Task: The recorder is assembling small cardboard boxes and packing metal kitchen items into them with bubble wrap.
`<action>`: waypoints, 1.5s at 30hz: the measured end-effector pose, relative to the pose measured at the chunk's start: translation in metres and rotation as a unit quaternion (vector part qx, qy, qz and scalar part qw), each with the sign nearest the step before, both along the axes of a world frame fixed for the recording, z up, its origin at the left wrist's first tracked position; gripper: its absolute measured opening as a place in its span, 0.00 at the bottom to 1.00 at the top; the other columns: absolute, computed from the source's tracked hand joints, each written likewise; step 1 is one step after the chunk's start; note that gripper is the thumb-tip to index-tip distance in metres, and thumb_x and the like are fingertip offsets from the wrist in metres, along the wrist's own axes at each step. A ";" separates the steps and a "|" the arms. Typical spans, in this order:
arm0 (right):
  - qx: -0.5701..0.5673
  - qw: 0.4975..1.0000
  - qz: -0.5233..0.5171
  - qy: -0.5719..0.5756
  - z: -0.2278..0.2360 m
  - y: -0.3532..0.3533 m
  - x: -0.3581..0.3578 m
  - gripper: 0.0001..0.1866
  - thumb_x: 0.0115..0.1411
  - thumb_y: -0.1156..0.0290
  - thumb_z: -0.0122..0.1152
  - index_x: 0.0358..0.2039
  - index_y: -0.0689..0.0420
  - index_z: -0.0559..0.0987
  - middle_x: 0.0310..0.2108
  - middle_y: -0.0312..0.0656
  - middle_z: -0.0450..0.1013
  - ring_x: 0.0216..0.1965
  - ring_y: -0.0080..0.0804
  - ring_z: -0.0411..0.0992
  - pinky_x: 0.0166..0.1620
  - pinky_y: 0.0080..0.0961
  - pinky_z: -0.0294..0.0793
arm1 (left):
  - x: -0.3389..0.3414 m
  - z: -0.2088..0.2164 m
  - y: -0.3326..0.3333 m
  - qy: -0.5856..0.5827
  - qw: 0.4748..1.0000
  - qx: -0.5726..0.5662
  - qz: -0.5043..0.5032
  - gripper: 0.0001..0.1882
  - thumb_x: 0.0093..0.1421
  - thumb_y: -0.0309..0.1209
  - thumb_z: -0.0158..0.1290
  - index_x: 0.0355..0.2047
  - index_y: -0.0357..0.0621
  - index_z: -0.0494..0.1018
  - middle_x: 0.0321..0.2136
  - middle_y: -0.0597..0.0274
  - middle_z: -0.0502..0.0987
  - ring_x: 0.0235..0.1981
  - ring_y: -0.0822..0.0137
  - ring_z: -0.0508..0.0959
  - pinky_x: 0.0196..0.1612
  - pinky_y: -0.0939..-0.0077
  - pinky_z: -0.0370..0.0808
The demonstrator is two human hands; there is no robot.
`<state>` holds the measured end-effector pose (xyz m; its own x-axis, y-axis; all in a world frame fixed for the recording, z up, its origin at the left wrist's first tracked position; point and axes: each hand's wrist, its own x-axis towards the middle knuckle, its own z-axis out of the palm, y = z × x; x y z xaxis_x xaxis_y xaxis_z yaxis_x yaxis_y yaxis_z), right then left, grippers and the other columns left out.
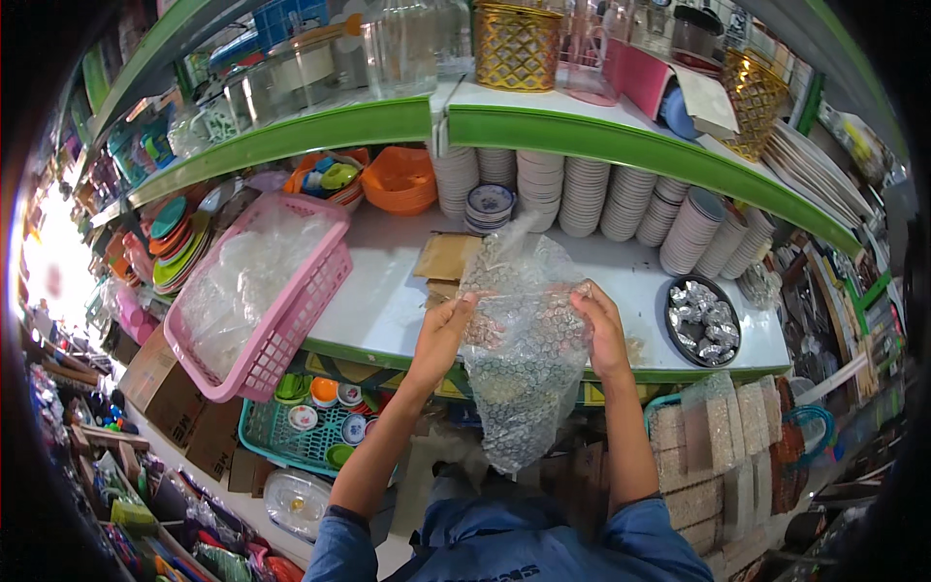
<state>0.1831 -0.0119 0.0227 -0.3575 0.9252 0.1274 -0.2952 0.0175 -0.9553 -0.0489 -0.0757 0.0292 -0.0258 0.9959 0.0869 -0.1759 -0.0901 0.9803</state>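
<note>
A sheet of clear bubble wrap hangs between my two hands, in front of the white shelf. My left hand pinches its upper left edge, and my right hand grips the upper right edge. The sheet's lower end dangles past the shelf's front edge, above my lap. Behind it, on the shelf, lie pieces of brown cardboard, partly covered by the wrap. A small stack of blue-patterned bowls stands just beyond the sheet.
A pink basket of clear plastic leans at the left. Stacked white bowls line the shelf's back. A dark round tray of foil-like pieces sits right. Below are a teal basket of small dishes and wrapped bundles.
</note>
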 end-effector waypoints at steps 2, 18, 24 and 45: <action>0.038 0.999 -0.018 0.008 -0.001 -0.002 0.005 0.17 0.64 0.66 0.51 0.50 0.61 0.74 0.43 0.43 0.77 0.35 0.26 0.77 0.27 0.22 0.78 | 0.007 -0.001 0.007 -0.024 1.000 -0.010 -0.012 0.25 0.73 0.43 0.37 0.46 0.33 0.75 0.26 0.59 0.81 0.25 0.74 0.78 0.33 0.80 0.77; 0.022 0.959 -0.143 -0.245 -0.062 0.004 0.019 0.21 0.59 0.65 0.60 0.51 0.61 0.73 0.43 0.43 0.76 0.44 0.37 0.75 0.47 0.27 0.72 | 0.022 -0.029 0.055 0.253 0.966 0.043 -0.046 0.55 0.61 0.49 0.55 0.65 0.20 0.32 0.63 0.34 0.55 0.64 0.51 0.60 0.65 0.68 0.55; -0.018 0.890 -0.165 -0.426 -0.030 -0.004 -0.008 0.21 0.59 0.69 0.53 0.53 0.64 0.73 0.48 0.53 0.75 0.46 0.44 0.75 0.48 0.34 0.72 | 0.018 -0.048 0.055 0.317 0.937 0.101 -0.110 0.58 0.60 0.44 0.58 0.62 0.17 0.26 0.61 0.27 0.57 0.63 0.44 0.62 0.63 0.65 0.61; 0.224 0.931 -0.116 -0.263 -0.074 -0.002 -0.002 0.39 0.58 0.64 0.65 0.61 0.55 0.52 0.48 0.48 0.70 0.50 0.34 0.69 0.51 0.31 0.69 | 0.018 -0.060 0.040 0.308 0.937 0.100 -0.126 0.53 0.59 0.41 0.60 0.61 0.15 0.35 0.55 0.25 0.64 0.57 0.40 0.69 0.59 0.60 0.66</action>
